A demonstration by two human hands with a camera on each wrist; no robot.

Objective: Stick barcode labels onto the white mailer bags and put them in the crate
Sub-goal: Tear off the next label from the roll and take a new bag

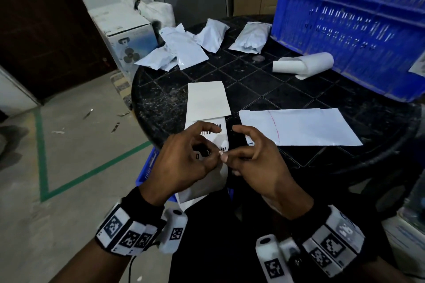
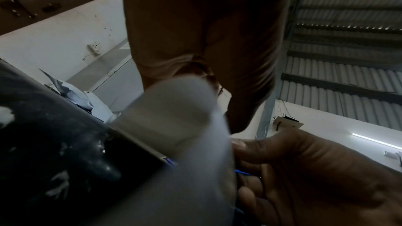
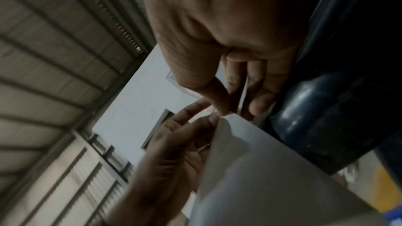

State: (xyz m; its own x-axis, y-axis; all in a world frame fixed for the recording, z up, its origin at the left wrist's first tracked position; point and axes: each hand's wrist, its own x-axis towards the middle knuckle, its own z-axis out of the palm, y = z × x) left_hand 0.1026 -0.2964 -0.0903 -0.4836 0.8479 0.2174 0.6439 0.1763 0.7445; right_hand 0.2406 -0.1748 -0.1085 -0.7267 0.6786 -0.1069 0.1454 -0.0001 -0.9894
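Note:
A white label strip (image 1: 208,101) lies on the black table (image 1: 299,89) and hangs over its near edge; a barcode is printed on it. My left hand (image 1: 210,148) pinches the strip's right edge just past the table rim. My right hand (image 1: 230,156) pinches the same edge, thumb tip against the left fingertips. The right wrist view shows both thumbs meeting at the strip's (image 3: 261,169) corner. A flat white mailer bag (image 1: 305,126) lies to the right of my hands. The blue crate (image 1: 358,30) stands at the back right. Several more mailer bags (image 1: 184,46) are heaped at the back.
A loose label roll (image 1: 303,64) lies in front of the crate. A stuffed bag (image 1: 250,38) sits beside the crate's left end. On the floor to the left stand a printed white box (image 1: 128,37) and a blue bin (image 1: 147,167) under the table rim.

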